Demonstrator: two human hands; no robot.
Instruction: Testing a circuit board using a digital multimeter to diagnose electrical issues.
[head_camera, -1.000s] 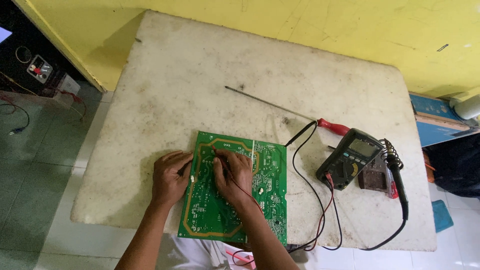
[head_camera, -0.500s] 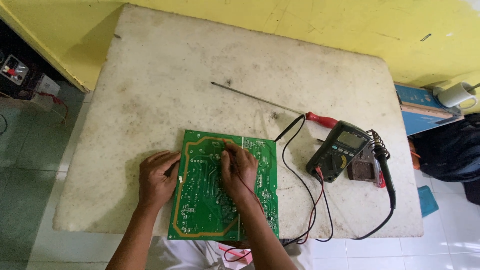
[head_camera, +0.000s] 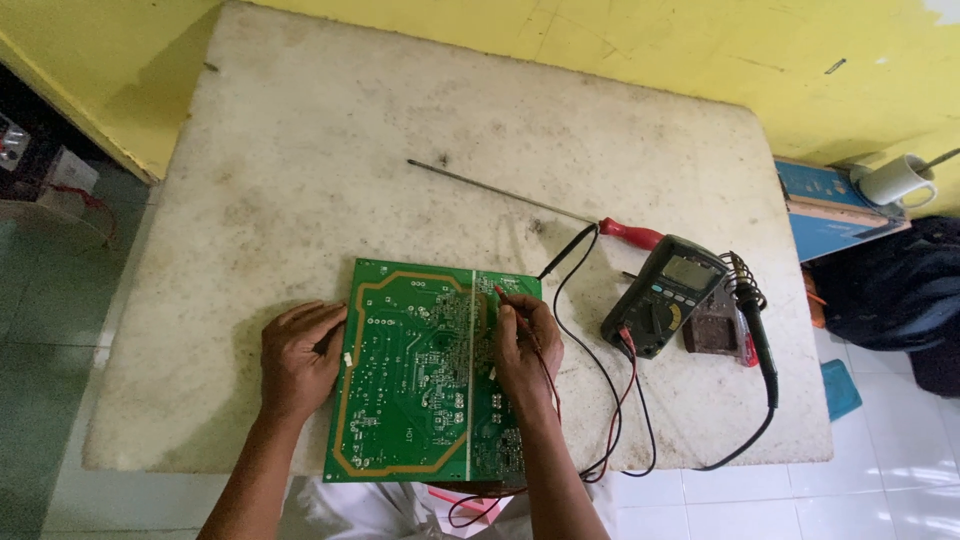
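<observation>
A: Board position?
B: Green circuit board (head_camera: 420, 380) lies flat at the table's (head_camera: 300, 200) near edge, solder side up. Left hand (head_camera: 298, 355) rests flat, fingers together, on its left edge.
A: Right hand?
B: Right hand (head_camera: 522, 345) pinches a red probe (head_camera: 503, 296) against the board. Farther right: multimeter (head_camera: 662, 294), soldering iron (head_camera: 757, 330), red-handled screwdriver (head_camera: 540, 205).

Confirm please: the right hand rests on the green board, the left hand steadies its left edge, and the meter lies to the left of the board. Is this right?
Not quite. In the head view the meter lies to the right of the board, not the left. The right hand rests on the board and the left hand steadies its left edge.
</observation>
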